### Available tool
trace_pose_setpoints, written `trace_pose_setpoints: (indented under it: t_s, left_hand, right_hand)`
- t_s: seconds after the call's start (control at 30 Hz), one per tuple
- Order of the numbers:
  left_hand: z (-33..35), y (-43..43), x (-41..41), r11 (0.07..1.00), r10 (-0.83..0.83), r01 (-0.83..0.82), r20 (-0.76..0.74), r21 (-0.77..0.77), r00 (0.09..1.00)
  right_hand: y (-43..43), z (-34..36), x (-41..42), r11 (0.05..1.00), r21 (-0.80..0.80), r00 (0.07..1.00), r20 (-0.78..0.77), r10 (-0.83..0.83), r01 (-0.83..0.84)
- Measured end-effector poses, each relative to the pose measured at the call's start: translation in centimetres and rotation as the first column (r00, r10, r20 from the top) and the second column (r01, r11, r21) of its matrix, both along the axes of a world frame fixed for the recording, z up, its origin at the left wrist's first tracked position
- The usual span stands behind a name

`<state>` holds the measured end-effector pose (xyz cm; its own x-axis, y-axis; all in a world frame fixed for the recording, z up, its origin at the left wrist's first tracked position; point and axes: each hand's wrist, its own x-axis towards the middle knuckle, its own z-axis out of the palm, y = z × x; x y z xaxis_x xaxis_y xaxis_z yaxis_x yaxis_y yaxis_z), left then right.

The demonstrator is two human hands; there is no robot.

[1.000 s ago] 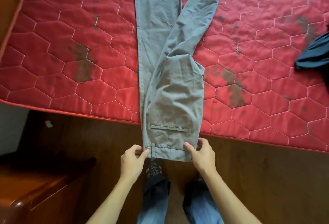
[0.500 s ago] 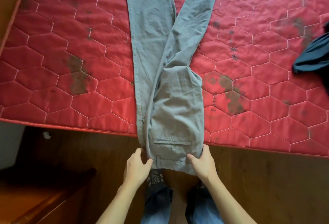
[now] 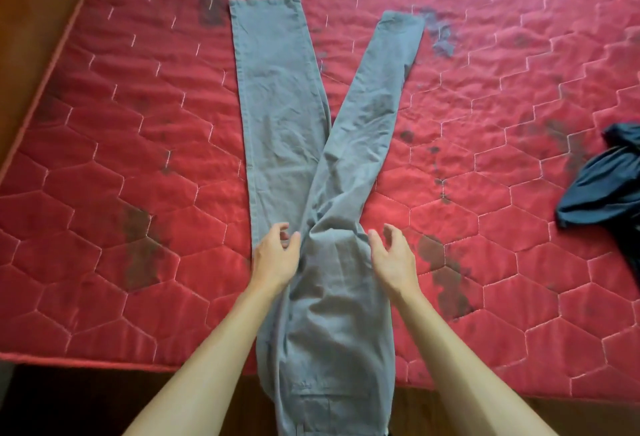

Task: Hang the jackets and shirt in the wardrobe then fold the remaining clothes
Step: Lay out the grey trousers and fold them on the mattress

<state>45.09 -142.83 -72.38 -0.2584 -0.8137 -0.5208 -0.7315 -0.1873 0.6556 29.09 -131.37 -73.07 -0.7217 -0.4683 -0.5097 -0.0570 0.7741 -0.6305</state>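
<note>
Limp grey trousers overhang the mattress at its near edge. Left grip and right grip are slack-fingered, holding nothing; best taken by the hems.

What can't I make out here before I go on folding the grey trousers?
Head view, all three:
1. grey trousers: the waistband end runs past the bottom edge.
2. dark blue garment: cut by the right edge, so its kind is unclear.
3. left hand: motion blur and its own fingers hide whether it pinches the cloth.
</note>
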Motion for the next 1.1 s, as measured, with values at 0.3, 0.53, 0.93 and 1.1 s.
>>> trace_pose_setpoints:
  t_s: [0.3,0.53,0.93,1.1]
  left_hand:
    - [-4.0,-8.1,-11.4,0.986,0.014,-0.003,-0.064,0.165,0.998]
    - [-6.2,-15.8,-16.3,0.97,0.08,-0.023,-0.228,0.242,0.97]
    - [1.0,-29.6,-11.3,0.569,0.703,-0.076,-0.437,0.819,0.562]
    - [2.0,-34.1,-12.4,0.494,0.52,0.175,-0.451,0.851,0.725]
  right_hand:
    - [-11.1,-4.3,-9.2,0.957,-0.131,0.896,0.402,-0.187,0.259]
    - [-18.8,-2.4,-13.6,0.899,-0.135,0.703,0.674,-0.225,0.416]
    - [-31.8,4.5,-16.0,0.638,-0.303,0.362,0.931,0.041,0.708]
    - [-35.9,5.0,-16.3,0.853,-0.306,0.527,0.849,0.043,0.423]
